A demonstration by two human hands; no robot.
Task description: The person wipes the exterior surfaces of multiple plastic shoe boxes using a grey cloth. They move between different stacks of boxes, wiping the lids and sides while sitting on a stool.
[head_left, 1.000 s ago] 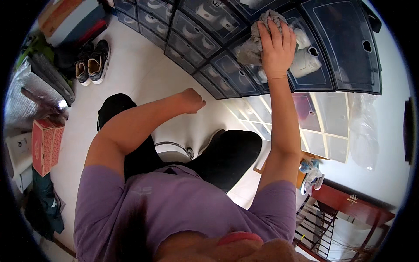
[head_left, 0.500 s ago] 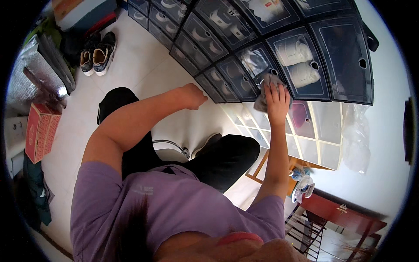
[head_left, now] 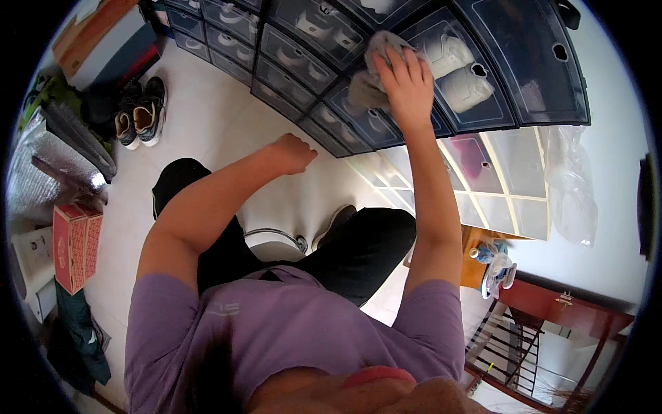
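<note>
My right hand (head_left: 407, 86) presses a grey cloth (head_left: 369, 72) flat against the front of a dark, see-through shoe box (head_left: 476, 83) in a stacked wall of such boxes. White shoes show inside that box. My left hand (head_left: 293, 152) is closed in a fist with nothing in it, hovering over the pale floor in front of the lower dark boxes (head_left: 289, 65). I sit on a stool (head_left: 276, 238), with black trousers and a purple shirt below.
Clear white boxes (head_left: 496, 172) are stacked right of the dark ones. A pair of sneakers (head_left: 138, 114) stands on the floor at left, near a red shoe carton (head_left: 72, 245). A red-brown table (head_left: 572, 314) and a black rack (head_left: 514, 355) are at lower right.
My right hand with the cloth moved down the box fronts half a second ago, then back up to the upper box. My left fist stayed nearly still.
</note>
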